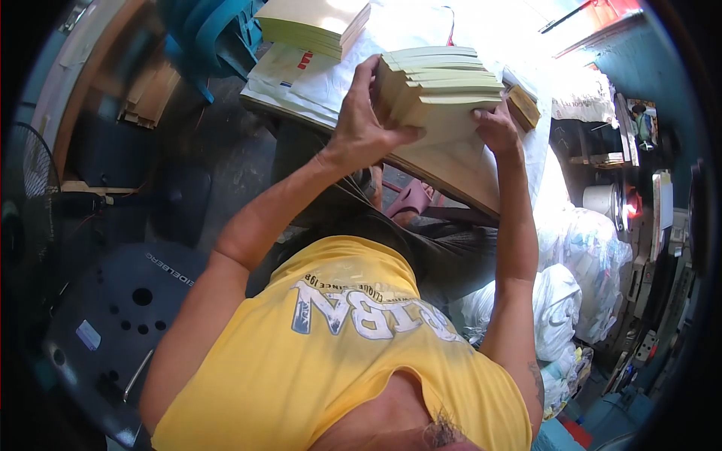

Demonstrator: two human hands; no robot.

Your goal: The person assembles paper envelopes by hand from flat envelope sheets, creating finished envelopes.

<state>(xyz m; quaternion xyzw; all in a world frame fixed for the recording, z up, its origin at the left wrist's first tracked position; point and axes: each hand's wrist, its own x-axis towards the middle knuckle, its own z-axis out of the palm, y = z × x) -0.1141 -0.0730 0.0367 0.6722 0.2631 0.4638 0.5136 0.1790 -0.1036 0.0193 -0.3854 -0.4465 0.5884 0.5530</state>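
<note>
Both my hands hold a thick stack of pale yellow-green paper (pixel 444 83) above the table (pixel 451 173). Its layers are offset in several steps at the top. My left hand (pixel 368 124) grips the left side, thumb on the near face and fingers around the far left edge. At the right near corner, my right hand (pixel 498 128) pinches the stack, its other fingers partly hidden. Just right of that hand lies a small brown block (pixel 523 107). Another paper stack (pixel 312 26) rests on the table at the back left.
Behind the table's left corner stands a blue plastic chair (pixel 214 34). White and clear plastic bags (pixel 556 301) sit at the right. A dark machine cover (pixel 128 316) is at the lower left, near a fan (pixel 34 161). A white bucket (pixel 602 203) stands at the right.
</note>
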